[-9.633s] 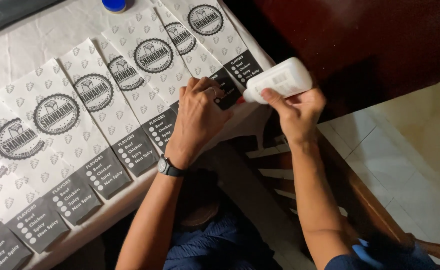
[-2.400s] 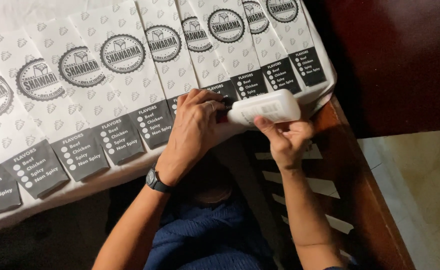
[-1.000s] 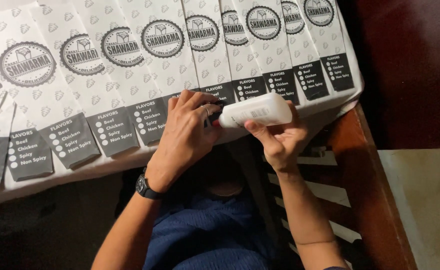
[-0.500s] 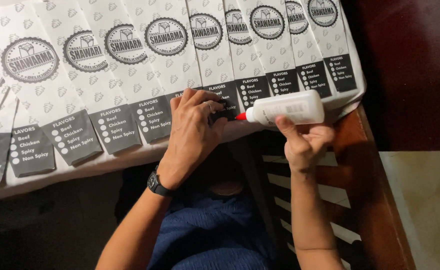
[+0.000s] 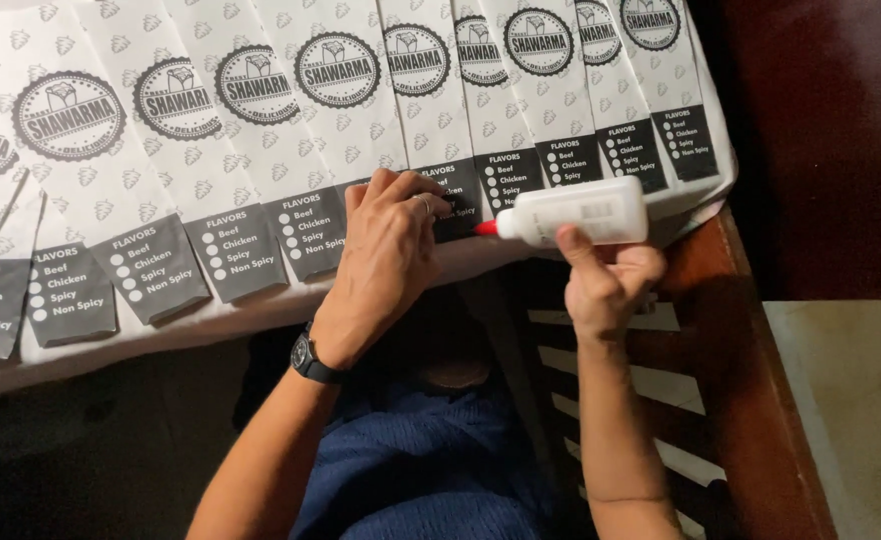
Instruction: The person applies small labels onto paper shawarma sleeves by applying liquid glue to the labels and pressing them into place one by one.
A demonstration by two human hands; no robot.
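Several white printed paper bags (image 5: pixel 261 130) with round black logos and grey bottom flaps lie overlapping in a row along the table edge. My left hand (image 5: pixel 386 255), with a black watch on the wrist, presses flat on the grey flap of one bag (image 5: pixel 451 195) near the middle of the row. My right hand (image 5: pixel 601 285) holds a white squeeze bottle (image 5: pixel 576 212) sideways. Its red tip (image 5: pixel 486 228) points left and sits just beside my left fingertips at that flap's edge.
A white cloth (image 5: pixel 161 335) covers the table and hangs over its front edge. A dark wooden chair frame with slats (image 5: pixel 701 350) stands at the right. Pale floor tiles (image 5: pixel 861 400) show at the far right. My blue clothing (image 5: pixel 421 460) fills the bottom centre.
The bottle was pressed against the flap under my left fingers a second ago. It has since drawn back to the right, tip now just off the fingertips. My left hand stays on the flap.
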